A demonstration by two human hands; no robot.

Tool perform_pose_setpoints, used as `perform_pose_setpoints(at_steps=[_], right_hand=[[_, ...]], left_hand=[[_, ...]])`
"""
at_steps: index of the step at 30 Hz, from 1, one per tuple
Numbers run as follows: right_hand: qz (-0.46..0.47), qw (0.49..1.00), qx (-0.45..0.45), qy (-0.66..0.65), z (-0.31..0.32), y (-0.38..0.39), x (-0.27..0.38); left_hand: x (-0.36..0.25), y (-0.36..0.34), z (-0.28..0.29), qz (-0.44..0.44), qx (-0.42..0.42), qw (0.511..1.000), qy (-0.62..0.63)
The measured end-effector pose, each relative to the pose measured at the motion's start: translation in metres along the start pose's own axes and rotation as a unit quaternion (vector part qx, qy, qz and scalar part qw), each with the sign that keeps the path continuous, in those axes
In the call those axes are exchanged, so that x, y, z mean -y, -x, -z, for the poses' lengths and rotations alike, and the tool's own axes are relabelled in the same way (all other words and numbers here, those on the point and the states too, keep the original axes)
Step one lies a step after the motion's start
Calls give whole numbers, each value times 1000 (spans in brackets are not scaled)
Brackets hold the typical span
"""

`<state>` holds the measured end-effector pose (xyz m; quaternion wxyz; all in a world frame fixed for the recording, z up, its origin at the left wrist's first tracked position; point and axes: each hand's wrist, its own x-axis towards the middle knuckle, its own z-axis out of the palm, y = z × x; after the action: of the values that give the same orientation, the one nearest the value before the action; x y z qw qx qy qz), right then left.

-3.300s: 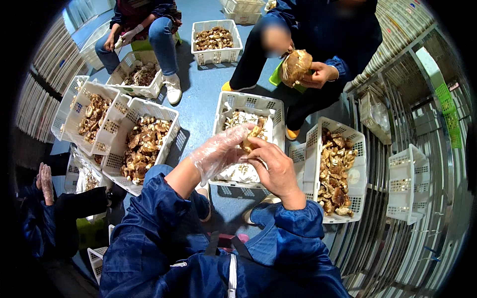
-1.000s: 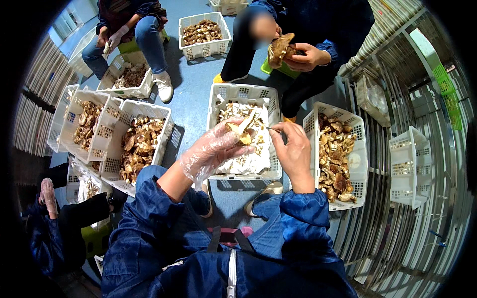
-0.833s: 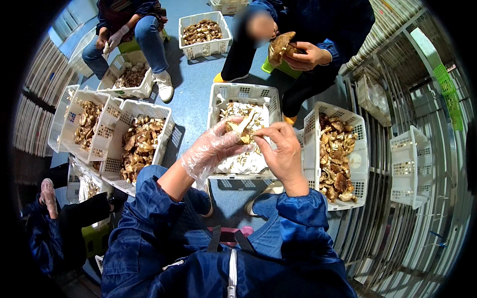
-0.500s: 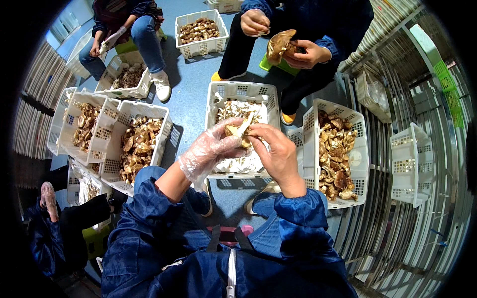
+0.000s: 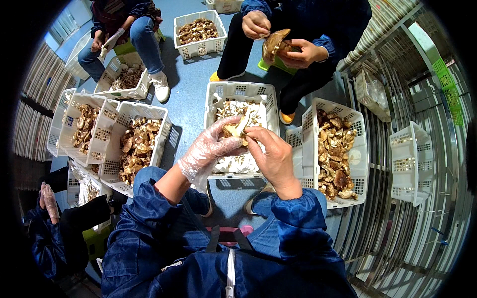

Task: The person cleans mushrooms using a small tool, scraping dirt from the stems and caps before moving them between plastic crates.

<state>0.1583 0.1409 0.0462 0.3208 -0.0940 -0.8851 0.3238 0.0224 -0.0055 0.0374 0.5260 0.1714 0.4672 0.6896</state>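
In front of me, my left hand (image 5: 208, 150) wears a clear plastic glove and is closed round a mushroom (image 5: 232, 131) with a pale stem pointing up. The thumb and fingers of my bare right hand (image 5: 274, 158) pinch at the mushroom's stem side; whether a small piece sits between those fingertips is hidden. Both hands are over a white plastic crate (image 5: 242, 89) on the floor. White and light brown mushroom scraps (image 5: 237, 165) lie in that crate, partly covered by my hands.
At my right stands a crate (image 5: 310, 149) of brown mushrooms; more mushroom crates (image 5: 162, 131) stand at my left. Across from me a co-worker's hands (image 5: 304, 53) hold a large mushroom. Another person (image 5: 146, 42) sits far left, one more near left. Metal racks (image 5: 377, 198) line the right side.
My right fingers have shifted slightly left and down along the mushroom, which is turned a little in my left hand. The co-worker opposite has tilted their mushroom more upright.
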Motion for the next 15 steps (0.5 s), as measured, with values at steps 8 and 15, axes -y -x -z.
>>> perform_pose_setpoints(at_steps=[8,15], right_hand=[[-18,999,-39,17,3,-5,1],[-72,987,-101,105,15,-13,-24]], left_hand=[[-6,7,0,20,19,996,90],[-10,11,5,54,38,983,171]])
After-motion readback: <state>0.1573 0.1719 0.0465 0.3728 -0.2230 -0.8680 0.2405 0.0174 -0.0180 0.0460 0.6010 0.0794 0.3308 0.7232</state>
